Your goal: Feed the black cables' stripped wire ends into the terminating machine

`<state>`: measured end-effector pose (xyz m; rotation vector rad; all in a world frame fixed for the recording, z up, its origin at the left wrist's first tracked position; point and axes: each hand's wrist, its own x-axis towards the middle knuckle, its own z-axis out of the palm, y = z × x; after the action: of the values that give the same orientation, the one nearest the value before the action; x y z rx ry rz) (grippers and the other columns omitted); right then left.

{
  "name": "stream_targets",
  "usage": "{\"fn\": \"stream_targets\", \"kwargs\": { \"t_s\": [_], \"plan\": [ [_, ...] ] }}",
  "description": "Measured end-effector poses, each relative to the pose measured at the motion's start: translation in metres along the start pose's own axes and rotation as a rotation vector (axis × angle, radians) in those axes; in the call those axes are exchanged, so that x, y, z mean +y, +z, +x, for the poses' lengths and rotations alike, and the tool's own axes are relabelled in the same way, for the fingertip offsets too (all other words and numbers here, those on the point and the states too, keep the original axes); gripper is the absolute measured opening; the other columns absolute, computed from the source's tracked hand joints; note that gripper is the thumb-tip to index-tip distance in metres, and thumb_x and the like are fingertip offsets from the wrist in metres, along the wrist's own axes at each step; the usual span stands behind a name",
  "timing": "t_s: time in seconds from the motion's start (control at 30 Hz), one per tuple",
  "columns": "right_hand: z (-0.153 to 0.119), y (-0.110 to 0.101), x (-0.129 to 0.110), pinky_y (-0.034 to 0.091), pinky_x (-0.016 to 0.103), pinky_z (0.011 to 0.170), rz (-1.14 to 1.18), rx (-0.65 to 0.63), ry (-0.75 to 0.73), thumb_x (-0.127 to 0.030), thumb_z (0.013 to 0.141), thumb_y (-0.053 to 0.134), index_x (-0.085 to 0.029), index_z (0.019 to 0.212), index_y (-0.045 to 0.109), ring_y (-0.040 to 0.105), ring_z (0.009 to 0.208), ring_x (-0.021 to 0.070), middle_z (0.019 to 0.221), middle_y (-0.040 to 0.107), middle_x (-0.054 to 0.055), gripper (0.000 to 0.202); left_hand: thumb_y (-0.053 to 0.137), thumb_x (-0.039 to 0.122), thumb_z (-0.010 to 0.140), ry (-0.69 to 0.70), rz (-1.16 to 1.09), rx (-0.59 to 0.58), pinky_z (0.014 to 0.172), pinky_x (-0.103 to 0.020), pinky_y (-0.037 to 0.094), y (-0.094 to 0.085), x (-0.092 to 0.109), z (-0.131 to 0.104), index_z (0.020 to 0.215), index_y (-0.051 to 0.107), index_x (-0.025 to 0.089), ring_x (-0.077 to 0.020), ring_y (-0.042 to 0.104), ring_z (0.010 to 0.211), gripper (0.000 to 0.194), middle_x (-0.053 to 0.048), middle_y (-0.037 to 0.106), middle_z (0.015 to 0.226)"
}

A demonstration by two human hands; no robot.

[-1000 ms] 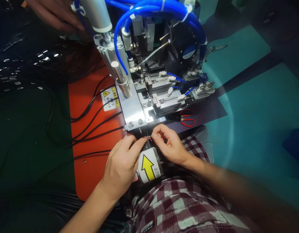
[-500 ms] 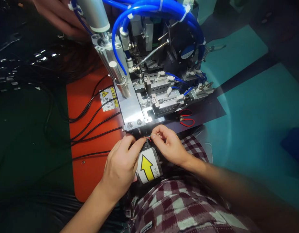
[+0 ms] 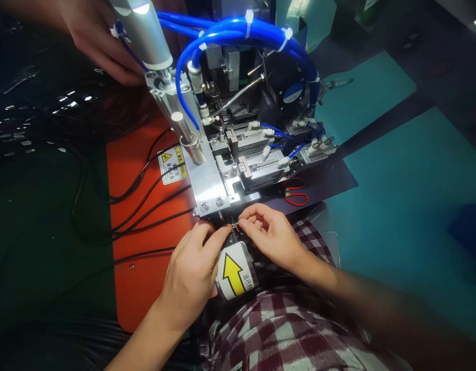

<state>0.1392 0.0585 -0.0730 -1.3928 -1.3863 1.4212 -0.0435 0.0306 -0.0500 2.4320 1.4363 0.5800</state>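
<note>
My left hand [image 3: 193, 268] is closed, thumb and forefinger pinched at the ends of thin coloured wires [image 3: 236, 226] at the front edge of the machine [image 3: 209, 188]. From the other side my right hand [image 3: 272, 237] pinches at the same wires, its fingertips almost meeting the left ones. Red and pale strands show in the small gap; the rest is hidden by the fingers. Right below them sits a metal block with a yellow arrow label [image 3: 233, 270].
Black cables [image 3: 145, 226] run over an orange plate [image 3: 145, 288] into the machine's left side. Red-handled cutters [image 3: 296, 199] lie at its right. Blue air hoses [image 3: 230, 26] arch above. Another person's hand [image 3: 102, 41] is at the upper left, near a dark bundle of cables.
The camera view has shifted slightly, so the machine sits a little lower. Both my hands keep their pinch at the wires. The other person's hand has moved slightly right and down.
</note>
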Motion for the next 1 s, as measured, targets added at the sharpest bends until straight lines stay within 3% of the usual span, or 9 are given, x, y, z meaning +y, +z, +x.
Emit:
{"fn": "stream_targets", "kwargs": {
  "t_s": [0.13, 0.3, 0.5, 0.7, 1.0],
  "plan": [
    [0.002, 0.006, 0.001, 0.036, 0.022, 0.048, 0.011, 0.000, 0.007, -0.028, 0.084, 0.056, -0.018, 0.077, 0.057, 0.045, 0.051, 0.0097, 0.060, 0.051, -0.003, 0.012, 0.045, 0.015, 0.091, -0.006, -0.005, 0.014, 0.060, -0.028, 0.048, -0.001, 0.001, 0.001, 0.114, 0.060, 0.013, -0.0171, 0.051, 0.072, 0.028, -0.007, 0.051, 0.086],
    [0.008, 0.009, -0.004, 0.031, 0.021, 0.043, 0.183, -0.068, 0.196, -0.027, 0.081, 0.055, -0.018, 0.072, 0.053, 0.040, 0.043, 0.0082, 0.049, 0.045, -0.007, 0.013, 0.044, 0.015, 0.092, -0.004, -0.011, 0.012, 0.061, -0.028, 0.048, -0.002, 0.002, 0.000, 0.114, 0.061, 0.011, -0.0171, 0.052, 0.072, 0.028, -0.007, 0.052, 0.086],
    [0.011, -0.001, -0.006, 0.030, 0.020, 0.041, 0.192, -0.176, 0.264, -0.024, 0.081, 0.052, -0.016, 0.071, 0.054, 0.040, 0.039, 0.0074, 0.048, 0.045, -0.007, 0.013, 0.044, 0.014, 0.091, -0.001, -0.006, 0.023, 0.061, -0.027, 0.048, -0.002, 0.001, 0.002, 0.113, 0.062, 0.011, -0.0170, 0.053, 0.072, 0.028, -0.007, 0.053, 0.086],
    [0.000, -0.001, -0.007, 0.036, 0.022, 0.050, -0.089, 0.000, -0.039, -0.029, 0.088, 0.052, -0.017, 0.090, 0.060, 0.047, 0.052, 0.0097, 0.062, 0.052, -0.003, 0.015, 0.045, 0.014, 0.091, 0.021, 0.006, 0.066, 0.061, -0.025, 0.048, -0.001, 0.001, 0.004, 0.107, 0.062, 0.010, -0.0166, 0.055, 0.073, 0.023, -0.007, 0.056, 0.085],
    [0.003, 0.008, -0.008, 0.034, 0.022, 0.052, -0.331, 0.092, -0.279, -0.020, 0.085, 0.052, -0.017, 0.079, 0.058, 0.044, 0.051, 0.0090, 0.058, 0.049, -0.004, 0.009, 0.046, 0.012, 0.090, 0.024, 0.041, 0.080, 0.061, -0.027, 0.048, 0.000, 0.002, 0.005, 0.105, 0.062, 0.009, -0.0176, 0.054, 0.071, 0.022, -0.008, 0.056, 0.083]
  ]
}}
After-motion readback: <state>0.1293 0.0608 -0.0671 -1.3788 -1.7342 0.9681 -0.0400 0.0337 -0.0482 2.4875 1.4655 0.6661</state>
